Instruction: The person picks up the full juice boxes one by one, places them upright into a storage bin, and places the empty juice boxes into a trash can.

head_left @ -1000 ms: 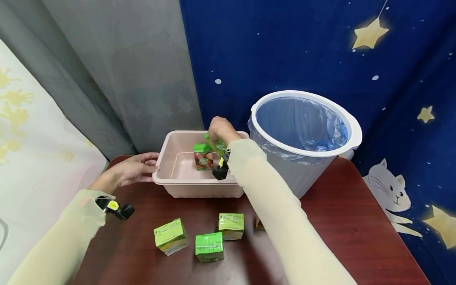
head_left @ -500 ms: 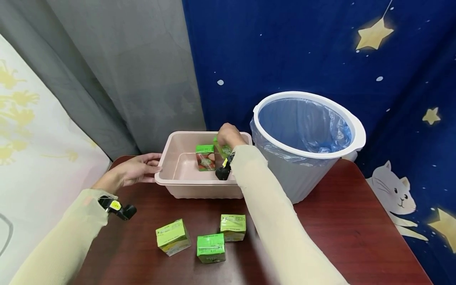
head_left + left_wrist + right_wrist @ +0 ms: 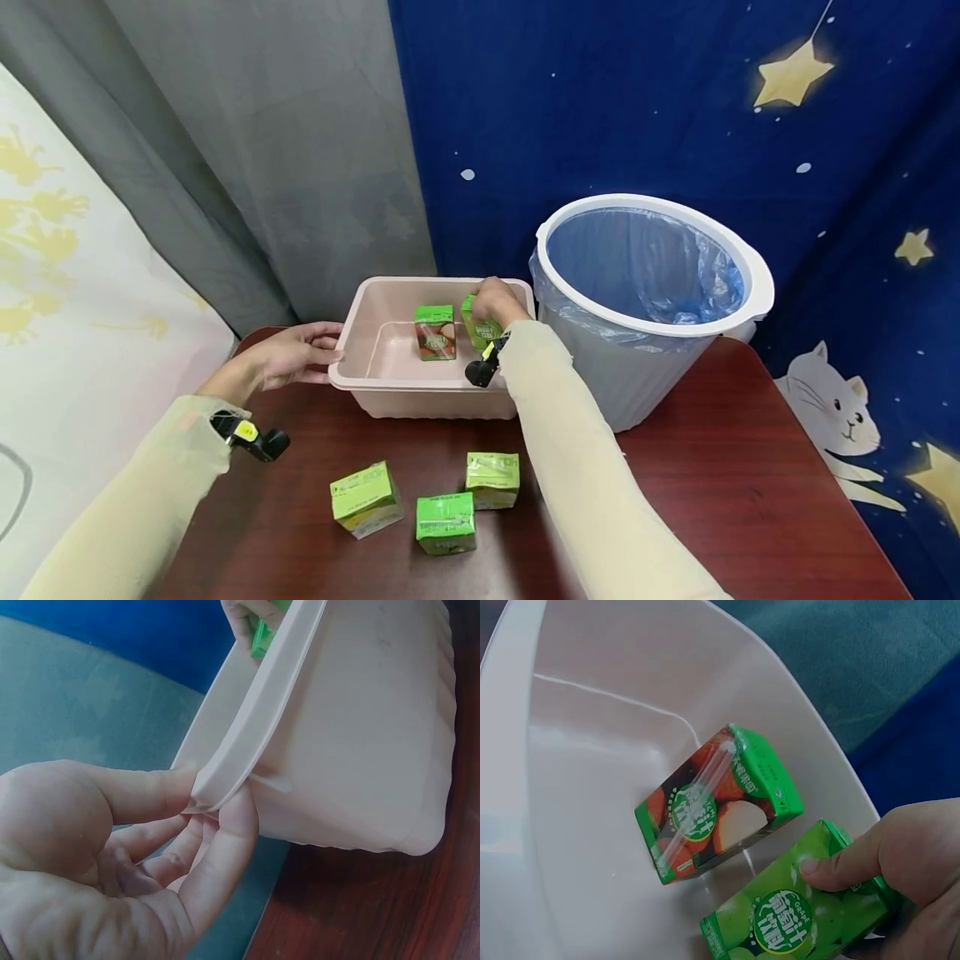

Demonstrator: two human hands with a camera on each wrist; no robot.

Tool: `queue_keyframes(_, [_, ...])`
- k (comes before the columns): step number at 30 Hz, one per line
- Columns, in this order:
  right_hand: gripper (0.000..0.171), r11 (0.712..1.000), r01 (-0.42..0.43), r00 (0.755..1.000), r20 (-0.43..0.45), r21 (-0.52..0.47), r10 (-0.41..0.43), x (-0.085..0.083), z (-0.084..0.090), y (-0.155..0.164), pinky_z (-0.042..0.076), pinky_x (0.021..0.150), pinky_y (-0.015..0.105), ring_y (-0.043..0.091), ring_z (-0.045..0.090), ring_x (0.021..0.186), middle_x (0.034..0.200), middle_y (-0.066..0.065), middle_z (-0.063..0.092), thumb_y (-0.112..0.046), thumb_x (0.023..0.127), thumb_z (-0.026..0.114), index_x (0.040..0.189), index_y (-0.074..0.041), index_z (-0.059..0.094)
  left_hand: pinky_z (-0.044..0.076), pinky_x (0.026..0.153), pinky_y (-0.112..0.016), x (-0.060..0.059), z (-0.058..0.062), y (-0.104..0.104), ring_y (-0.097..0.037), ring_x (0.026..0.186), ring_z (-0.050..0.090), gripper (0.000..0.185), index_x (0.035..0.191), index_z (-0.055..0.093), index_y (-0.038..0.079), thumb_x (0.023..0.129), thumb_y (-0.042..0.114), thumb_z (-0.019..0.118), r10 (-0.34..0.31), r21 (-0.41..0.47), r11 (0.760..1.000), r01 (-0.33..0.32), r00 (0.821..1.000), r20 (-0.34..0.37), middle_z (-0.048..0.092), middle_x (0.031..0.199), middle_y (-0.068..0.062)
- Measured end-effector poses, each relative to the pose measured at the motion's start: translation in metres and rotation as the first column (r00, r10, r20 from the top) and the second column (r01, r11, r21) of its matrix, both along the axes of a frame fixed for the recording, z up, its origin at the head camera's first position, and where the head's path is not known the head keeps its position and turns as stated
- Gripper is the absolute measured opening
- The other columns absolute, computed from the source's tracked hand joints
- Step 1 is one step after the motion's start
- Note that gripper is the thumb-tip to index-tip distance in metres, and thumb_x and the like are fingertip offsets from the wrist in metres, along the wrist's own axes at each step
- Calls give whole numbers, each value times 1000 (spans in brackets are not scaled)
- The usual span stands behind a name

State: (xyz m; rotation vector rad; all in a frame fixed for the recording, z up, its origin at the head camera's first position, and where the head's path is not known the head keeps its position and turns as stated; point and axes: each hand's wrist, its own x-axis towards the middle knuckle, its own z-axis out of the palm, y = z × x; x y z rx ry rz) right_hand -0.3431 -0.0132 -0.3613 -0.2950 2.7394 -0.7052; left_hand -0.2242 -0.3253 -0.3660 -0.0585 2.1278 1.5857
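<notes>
My right hand (image 3: 497,300) grips a green grape juice carton (image 3: 795,919) and holds it upright inside the pink plastic tub (image 3: 375,367), beside a green-and-red carton (image 3: 435,331) standing there. The thumb lies across the held carton's top in the right wrist view. My left hand (image 3: 288,354) rests on the tub's left corner with fingers nearly straight; the rim (image 3: 247,742) sits between thumb and fingers (image 3: 217,847). Three more green cartons (image 3: 444,521) stand on the dark wooden table in front of the tub.
A white bin (image 3: 652,275) lined with a blue bag stands right of the tub, touching it. Grey curtain and blue starry cloth hang behind. The table (image 3: 712,467) has bare wood at right and front.
My right hand has lowered the grape carton from above the tub's back right down to stand beside the red-and-green carton. The left hand has stayed at the rim.
</notes>
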Motion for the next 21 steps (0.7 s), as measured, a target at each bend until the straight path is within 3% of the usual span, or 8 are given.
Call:
queue_keyframes(4, [42,999,11,999,37,-39,-9,-3,-10,-1,50,76,28,21,53,89,113,12,66,0,84,75,125,-8,72,59,88,-37,0,-1,1,-23,110,64,69,160,16,-3,103,3,56,2,1,1000,-2,1000,11,39,146,-28])
queue_keyframes(10, [44,1000,-13,999,48,-2,13,-11,-23,-2,51,81,25,18,55,94,120,7,69,-2,83,78,125,-15,74,59,89,-38,0,1,3,-25,111,64,68,160,17,-2,104,3,55,-2,-4,1000,2,1000,13,39,145,-28])
queue_keyframes(21, [48,998,0,997,79,-69,6,-8,-25,0,53,88,29,21,58,102,125,8,67,6,81,76,125,-12,72,59,89,-39,-1,2,2,-23,107,65,67,159,17,-4,103,0,54,0,14,1000,0,1000,17,43,141,-28])
